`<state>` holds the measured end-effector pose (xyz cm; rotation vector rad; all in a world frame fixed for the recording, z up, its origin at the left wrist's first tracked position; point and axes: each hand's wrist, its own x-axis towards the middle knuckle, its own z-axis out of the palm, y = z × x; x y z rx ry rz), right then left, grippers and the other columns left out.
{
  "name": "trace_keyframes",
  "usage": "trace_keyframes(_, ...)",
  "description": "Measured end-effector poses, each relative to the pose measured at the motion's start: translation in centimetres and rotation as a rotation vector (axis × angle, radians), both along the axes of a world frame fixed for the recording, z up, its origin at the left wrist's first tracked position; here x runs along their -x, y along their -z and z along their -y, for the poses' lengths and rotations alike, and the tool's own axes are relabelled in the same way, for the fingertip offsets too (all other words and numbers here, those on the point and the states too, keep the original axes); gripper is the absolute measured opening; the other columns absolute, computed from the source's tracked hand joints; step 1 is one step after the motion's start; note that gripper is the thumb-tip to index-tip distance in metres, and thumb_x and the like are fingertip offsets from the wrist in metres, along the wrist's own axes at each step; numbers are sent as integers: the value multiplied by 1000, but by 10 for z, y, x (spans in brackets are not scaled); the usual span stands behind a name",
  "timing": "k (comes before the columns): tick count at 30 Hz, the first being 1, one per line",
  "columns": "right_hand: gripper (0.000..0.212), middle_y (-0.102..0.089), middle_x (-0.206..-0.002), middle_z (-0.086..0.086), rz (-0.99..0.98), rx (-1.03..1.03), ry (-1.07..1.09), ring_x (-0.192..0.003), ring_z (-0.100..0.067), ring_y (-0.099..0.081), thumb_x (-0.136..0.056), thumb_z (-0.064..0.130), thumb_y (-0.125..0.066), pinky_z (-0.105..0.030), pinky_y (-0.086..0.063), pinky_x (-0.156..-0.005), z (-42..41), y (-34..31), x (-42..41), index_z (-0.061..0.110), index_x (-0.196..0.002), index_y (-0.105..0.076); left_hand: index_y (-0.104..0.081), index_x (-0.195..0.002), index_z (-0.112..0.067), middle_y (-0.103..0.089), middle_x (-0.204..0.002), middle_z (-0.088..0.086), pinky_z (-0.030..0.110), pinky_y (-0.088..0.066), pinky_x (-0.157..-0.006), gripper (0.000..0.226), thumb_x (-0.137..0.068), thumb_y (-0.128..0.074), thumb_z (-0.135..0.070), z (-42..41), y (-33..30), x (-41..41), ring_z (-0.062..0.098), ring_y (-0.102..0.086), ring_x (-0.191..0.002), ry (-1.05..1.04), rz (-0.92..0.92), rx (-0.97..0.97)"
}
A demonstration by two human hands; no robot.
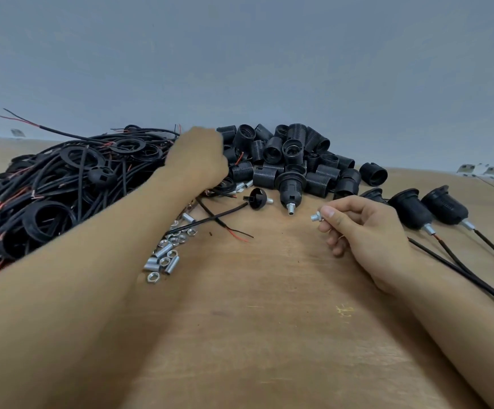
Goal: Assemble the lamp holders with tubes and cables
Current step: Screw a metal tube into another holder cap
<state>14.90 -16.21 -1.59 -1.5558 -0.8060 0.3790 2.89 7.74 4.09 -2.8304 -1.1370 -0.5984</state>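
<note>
My right hand [363, 228] pinches a short threaded metal tube with a nut [316, 216] above the wooden table [269, 335]. My left hand [198, 157] reaches far forward, blurred, into the seam between the cable heap [51, 184] and the pile of black lamp holders [293, 154]; its fingers are hidden, so its grip cannot be read. A lamp holder with a tube fitted [289, 187] lies in front of the pile, next to a loose black cap [258, 198]. A loose black cable with red and black ends [210, 220] lies on the table.
Loose metal tubes and nuts [166, 255] are scattered left of centre. Assembled holders with cables [428, 211] lie at the right, cables trailing toward me. A grey wall rises behind the table. Small metal brackets [476, 169] sit at the far right.
</note>
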Motion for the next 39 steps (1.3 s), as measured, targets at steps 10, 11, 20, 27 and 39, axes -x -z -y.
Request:
trace_keyframes(10, 11, -69, -67, -2, -14, -8, 0, -51, -11, -55, -95, 11, -64, -22, -47, -44, 0, 2, -5, 8, -86, -70, -58, -113, -9, -56, -111, 14, 42, -47, -84, 30, -87, -65, -24, -58, 12, -34, 37, -57, -106, 8, -340, -15)
trace_keyframes(11, 10, -69, -67, -2, -12, -9, -2, -51, -11, -55, -95, 11, -64, -22, -47, -44, 0, 2, -5, 9, -87, -70, -58, -114, -8, -53, -113, 17, 43, -47, -85, 32, -88, -65, -26, -58, 10, -35, 38, -57, -106, 2, -339, -19)
trace_keyframes(20, 11, -70, -68, -3, -16, 4, -10, -51, -11, -56, -95, 12, -65, -23, -47, -44, 1, 1, -4, 11, -86, -70, -71, -107, -19, -67, -103, 4, 30, -44, -85, 22, -86, -71, -24, -67, -1, -17, 22, -59, -93, 93, -118, 388)
trace_keyframes(27, 10, -70, -69, -5, -7, 24, -5, -51, -11, -56, -94, 13, -65, -23, -47, -44, 0, 2, -7, 11, -86, -71, -66, -114, -8, -65, -116, 17, 33, -45, -88, 28, -93, -49, -13, -76, 0, -19, 31, -59, -100, 63, -134, 311)
trace_keyframes(39, 9, -71, -69, -4, 14, 44, -18, -51, -11, -55, -94, 14, -66, -22, -45, -44, 0, 4, -12, 10, -87, -70, -68, -98, -24, -63, -95, 2, 32, -46, -80, 25, -85, -55, -7, -77, 7, -40, 25, -58, -94, 159, -142, 277)
